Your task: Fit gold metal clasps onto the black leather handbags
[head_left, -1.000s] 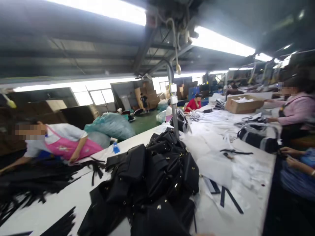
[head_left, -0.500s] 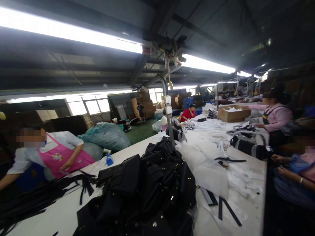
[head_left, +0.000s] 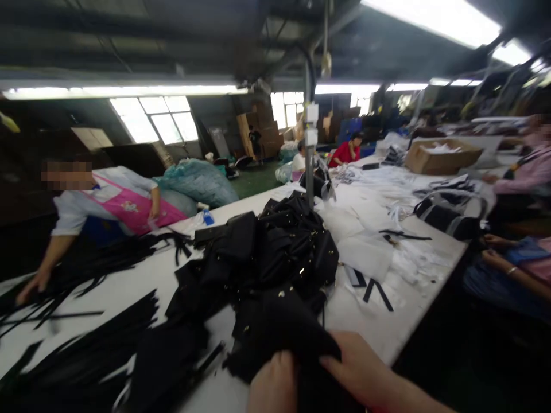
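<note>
The left hand (head_left: 274,383) and right hand (head_left: 355,364) are clamped on a black bag (head_left: 289,322), and a hard tug could drag the overlapped pile (head_left: 269,249) at their eleven o'clock.

A pile of bags (head_left: 267,246) lies mid-tabletop (head_left: 357,324), with the left hand (head_left: 275,383) and right hand (head_left: 359,366) on the nearest bag (head_left: 286,321) at its front. Strips (head_left: 112,335) lie left of it; beyond them is a co-worker (head_left: 129,203). A post (head_left: 309,172) stands behind the pile, sacks (head_left: 202,182) on the floor (head_left: 253,184) beyond the tabletop. Right lie plastic sheets (head_left: 365,257), then a handled bag (head_left: 447,221), a carton (head_left: 443,159) farther back.
</note>
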{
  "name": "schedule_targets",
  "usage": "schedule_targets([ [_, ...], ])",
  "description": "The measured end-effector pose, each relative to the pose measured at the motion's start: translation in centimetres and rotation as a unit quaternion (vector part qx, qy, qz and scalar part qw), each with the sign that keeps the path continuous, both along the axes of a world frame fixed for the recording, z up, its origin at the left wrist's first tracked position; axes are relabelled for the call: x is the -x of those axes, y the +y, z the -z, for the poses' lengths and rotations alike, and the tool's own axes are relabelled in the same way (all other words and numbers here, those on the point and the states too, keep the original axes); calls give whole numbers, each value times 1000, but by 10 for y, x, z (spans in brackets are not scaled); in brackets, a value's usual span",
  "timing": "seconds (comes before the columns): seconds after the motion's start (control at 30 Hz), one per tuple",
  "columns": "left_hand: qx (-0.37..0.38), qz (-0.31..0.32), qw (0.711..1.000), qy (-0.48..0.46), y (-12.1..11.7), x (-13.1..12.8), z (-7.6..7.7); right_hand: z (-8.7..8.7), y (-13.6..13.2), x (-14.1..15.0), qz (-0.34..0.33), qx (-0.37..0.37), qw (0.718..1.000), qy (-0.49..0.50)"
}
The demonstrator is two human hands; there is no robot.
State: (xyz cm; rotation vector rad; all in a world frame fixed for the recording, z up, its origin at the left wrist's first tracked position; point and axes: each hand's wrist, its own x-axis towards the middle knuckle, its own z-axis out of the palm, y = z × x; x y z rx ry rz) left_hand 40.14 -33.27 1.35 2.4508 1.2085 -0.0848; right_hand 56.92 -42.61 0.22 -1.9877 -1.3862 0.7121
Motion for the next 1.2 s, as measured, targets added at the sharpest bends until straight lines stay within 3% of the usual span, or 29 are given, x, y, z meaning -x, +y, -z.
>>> schedule_targets([
  [0.1, 29, 62, 997, -48, 0, 11, -4, 0, -6, -9, -1, 8, 1000, 8],
  [0.2, 155, 78, 974, -145, 8, 29, -5, 10, -5, -24, 16, 19, 1000, 17],
  [0.3, 268, 17, 925, -270, 15, 44, -2, 18, -7, -32, 36, 30, 997, 57],
  [0.4, 351, -33, 856, -378, 17, 47, 8, 22, -10, -35, 51, 31, 994, 86],
  [0.47, 405, -44, 811, -420, 16, 42, 16, 24, -10, -37, 70, 28, 993, 89],
  [0.53, 427, -61, 792, -432, 16, 36, 23, 28, -10, -39, 85, 30, 990, 107],
  [0.6, 405, -82, 807, -422, 17, 30, 30, 31, -11, -43, 97, 37, 984, 143],
  [0.77, 237, -119, 895, -358, 27, 28, 42, 35, -17, -48, 120, 50, 968, 214],
  [0.83, 202, -156, 888, -383, 32, 29, 45, 37, -21, -50, 114, 41, 965, 233],
  [0.93, 211, -203, 847, -443, 40, 29, 51, 41, -25, -57, 108, 22, 969, 220],
  [1.07, 231, -232, 814, -480, 48, 30, 59, 41, -28, -66, 92, -10, 989, 114],
  [1.13, 232, -236, 811, -482, 51, 32, 58, 37, -29, -66, 85, -19, 995, 43],
  [1.2, 210, -227, 826, -471, 50, 34, 52, 32, -31, -64, 81, -27, 996, -27],
])
